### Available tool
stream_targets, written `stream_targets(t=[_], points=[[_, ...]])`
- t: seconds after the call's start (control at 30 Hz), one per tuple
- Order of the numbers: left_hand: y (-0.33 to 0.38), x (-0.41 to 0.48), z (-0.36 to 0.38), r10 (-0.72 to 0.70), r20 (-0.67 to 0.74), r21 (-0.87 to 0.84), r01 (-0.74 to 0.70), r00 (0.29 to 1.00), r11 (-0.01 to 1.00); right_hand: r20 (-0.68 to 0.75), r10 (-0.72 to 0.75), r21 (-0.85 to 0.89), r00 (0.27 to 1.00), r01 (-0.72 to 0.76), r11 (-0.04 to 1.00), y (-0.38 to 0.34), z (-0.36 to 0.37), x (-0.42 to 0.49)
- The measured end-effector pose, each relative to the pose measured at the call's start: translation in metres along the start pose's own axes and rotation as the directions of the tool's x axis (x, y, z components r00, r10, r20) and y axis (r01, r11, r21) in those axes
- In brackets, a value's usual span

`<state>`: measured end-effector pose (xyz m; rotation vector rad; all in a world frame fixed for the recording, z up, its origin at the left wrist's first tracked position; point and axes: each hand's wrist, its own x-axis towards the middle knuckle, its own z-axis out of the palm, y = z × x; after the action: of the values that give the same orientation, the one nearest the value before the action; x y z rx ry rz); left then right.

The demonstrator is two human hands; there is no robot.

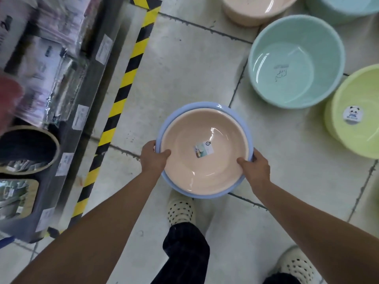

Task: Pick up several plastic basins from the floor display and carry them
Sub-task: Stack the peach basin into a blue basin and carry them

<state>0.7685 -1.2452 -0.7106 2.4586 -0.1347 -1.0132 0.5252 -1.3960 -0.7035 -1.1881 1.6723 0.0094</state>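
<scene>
A peach basin with a small label in its bottom sits nested inside a blue basin, and I hold the pair above the tiled floor. My left hand grips the left rim, thumb inside the peach basin. My right hand grips the right rim the same way. On the floor to the right stand a teal basin, a green basin with a panda sticker, another peach basin and a light blue basin at the top edge.
A shelf unit with packaged goods and price tags runs along the left, bordered by yellow-black hazard tape on the floor. My feet in white perforated clogs stand below the held basins.
</scene>
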Motion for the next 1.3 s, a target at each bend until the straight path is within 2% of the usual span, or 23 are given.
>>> stream_targets(t=[0.4, 0.73, 0.83, 0.97, 1.17, 1.3], points=[[-0.018, 0.027, 0.026, 0.033, 0.051, -0.033, -0.031, 0.998, 0.999, 0.006, 0.081, 0.084, 0.997, -0.082, 0.993, 0.037, 0.025, 0.018], [-0.019, 0.033, 0.014, -0.027, 0.103, 0.181, 0.008, 0.994, 0.983, 0.029, 0.044, 0.063, 0.999, -0.045, 0.997, 0.033, 0.026, 0.02], [-0.011, 0.016, -0.001, -0.054, 0.082, 0.092, 0.046, 0.995, 0.995, 0.052, 0.034, 0.101, 0.998, -0.039, 0.994, 0.024, 0.015, 0.008], [0.014, -0.022, -0.018, -0.036, 0.113, -0.036, 0.041, 0.993, 0.999, 0.027, 0.026, 0.219, 0.999, -0.031, 0.975, 0.008, -0.023, -0.02], [0.087, -0.091, -0.02, 0.031, 0.139, 0.034, -0.036, 0.99, 0.999, 0.01, -0.013, 0.264, 1.0, 0.01, 0.965, -0.019, -0.133, -0.062], [0.148, -0.158, 0.004, 0.09, 0.198, 0.035, -0.099, 0.976, 0.995, -0.072, 0.005, 0.268, 0.997, 0.015, 0.963, -0.017, -0.218, -0.087]])
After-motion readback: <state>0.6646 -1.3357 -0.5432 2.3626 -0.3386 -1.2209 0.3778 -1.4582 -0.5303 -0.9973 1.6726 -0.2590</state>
